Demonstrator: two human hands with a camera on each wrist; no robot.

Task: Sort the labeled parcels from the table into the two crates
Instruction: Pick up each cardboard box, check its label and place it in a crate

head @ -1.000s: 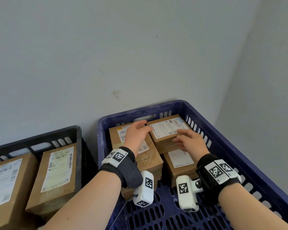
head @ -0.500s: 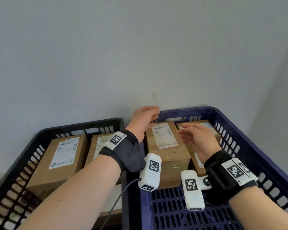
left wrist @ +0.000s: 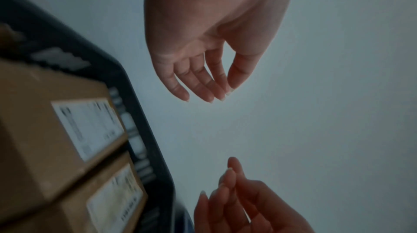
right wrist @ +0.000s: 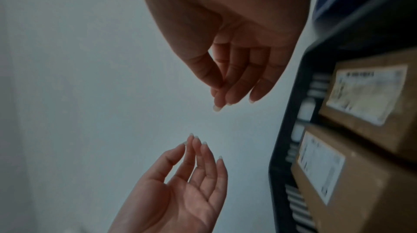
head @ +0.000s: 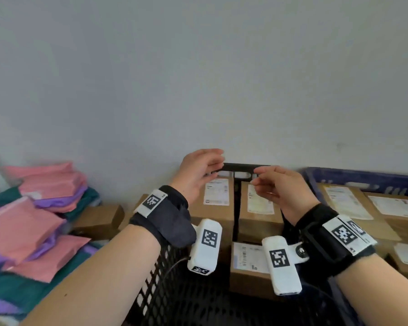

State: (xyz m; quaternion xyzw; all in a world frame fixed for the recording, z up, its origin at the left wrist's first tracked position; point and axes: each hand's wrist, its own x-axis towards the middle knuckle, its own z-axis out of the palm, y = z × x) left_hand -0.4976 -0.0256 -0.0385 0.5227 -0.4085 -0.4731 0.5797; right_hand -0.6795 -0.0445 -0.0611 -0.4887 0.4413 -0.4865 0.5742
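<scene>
**Head view: both hands loose and empty above the black crate**

Head view, far left: soft pink and purple mailer bags [head: 28, 222], glossy and crumpled, heaped on green cloth. At centre, the left hand [head: 198, 172] and right hand [head: 278, 191] hover with relaxed fingers, gripping nothing, over the black lattice crate [head: 242, 168] packed with labelled cardboard parcels [head: 217, 208]. At right, the blue crate [head: 363, 180] holds more boxes. Behind, a plain matte grey wall [head: 198, 78].

Plain pale grey wall [head: 198, 78] filling the upper view, faint small mark on it at right [head: 339, 145], soft even light, no hard shadows
</scene>
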